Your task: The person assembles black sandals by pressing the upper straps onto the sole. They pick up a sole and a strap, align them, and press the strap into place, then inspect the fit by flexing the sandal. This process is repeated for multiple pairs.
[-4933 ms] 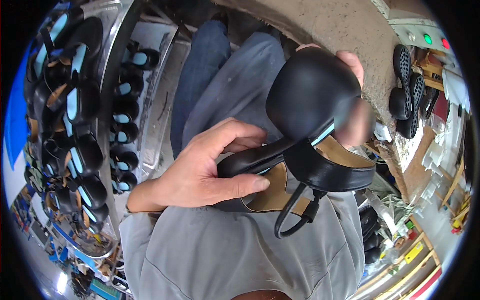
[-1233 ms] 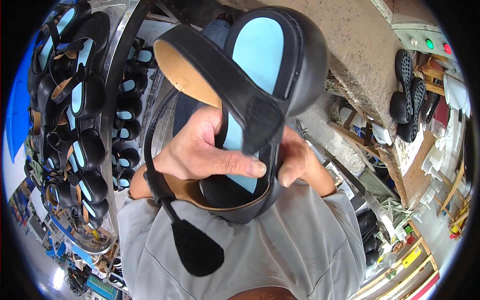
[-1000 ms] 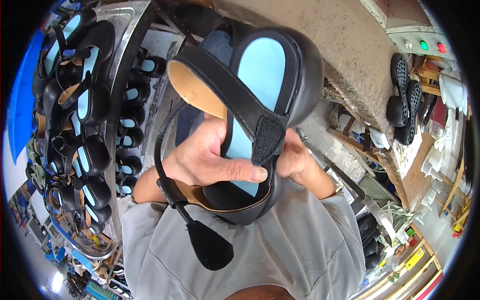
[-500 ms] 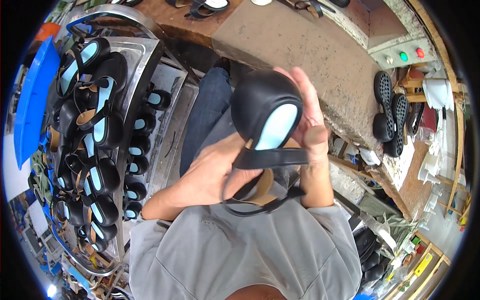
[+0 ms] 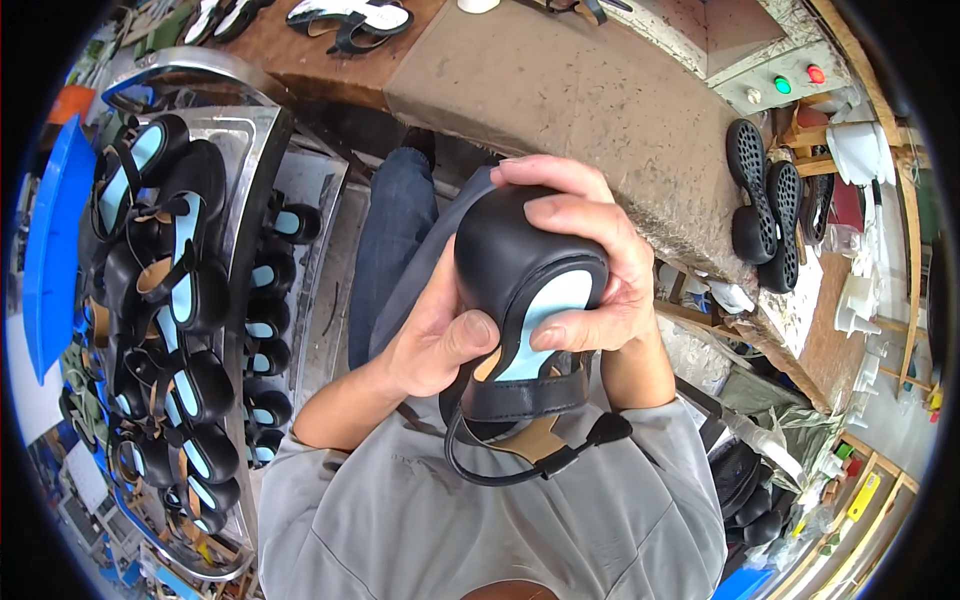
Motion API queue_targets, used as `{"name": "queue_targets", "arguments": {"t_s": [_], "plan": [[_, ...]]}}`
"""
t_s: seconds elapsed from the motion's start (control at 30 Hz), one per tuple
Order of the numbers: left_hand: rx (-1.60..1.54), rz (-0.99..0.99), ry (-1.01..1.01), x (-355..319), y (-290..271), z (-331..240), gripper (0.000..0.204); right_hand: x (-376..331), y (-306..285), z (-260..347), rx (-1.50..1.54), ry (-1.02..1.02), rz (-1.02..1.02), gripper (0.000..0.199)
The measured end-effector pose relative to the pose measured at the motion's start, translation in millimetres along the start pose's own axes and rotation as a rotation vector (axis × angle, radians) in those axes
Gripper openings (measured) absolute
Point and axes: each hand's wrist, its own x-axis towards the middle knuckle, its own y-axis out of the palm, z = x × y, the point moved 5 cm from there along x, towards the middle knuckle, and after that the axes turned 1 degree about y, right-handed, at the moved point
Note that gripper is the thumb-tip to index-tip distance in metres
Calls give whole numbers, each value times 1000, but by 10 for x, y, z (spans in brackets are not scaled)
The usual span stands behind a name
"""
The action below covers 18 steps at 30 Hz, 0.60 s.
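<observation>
A black strappy sandal (image 5: 505, 245) with a rounded closed end and a light blue insole pad is held in front of my grey shirt. Its rounded end points away from me, while the buckled straps hang toward my chest. My right hand (image 5: 605, 250) wraps over the far right of the rounded end, with the thumb pressed on the blue pad. On the other side, my left hand (image 5: 435, 335) grips the sandal, thumb along the pad's edge and fingers mostly hidden behind it.
On my left stands a metal rack (image 5: 265, 130) loaded with several similar black sandals (image 5: 205, 380). A blue tray (image 5: 55, 250) is beyond it. Ahead runs a brown workbench (image 5: 520, 90), with black soles (image 5: 750, 185) on its right part and a control panel (image 5: 770, 90) with coloured buttons behind.
My right hand has moved from beside the sandal to curl over its rounded end, thumb now on the blue pad. My left hand has shifted from the strap to the sandal's side.
</observation>
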Motion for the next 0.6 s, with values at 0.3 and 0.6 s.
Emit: {"name": "queue_targets", "arguments": {"t_s": [0.3, 0.6], "plan": [[-55, -53, -55, 32, -58, 37, 83, -32, 79, -64, -36, -3, -102, 45], [41, -285, 28, -486, -1078, -228, 54, -707, -324, 60, -307, 218, -1020, 38]]}}
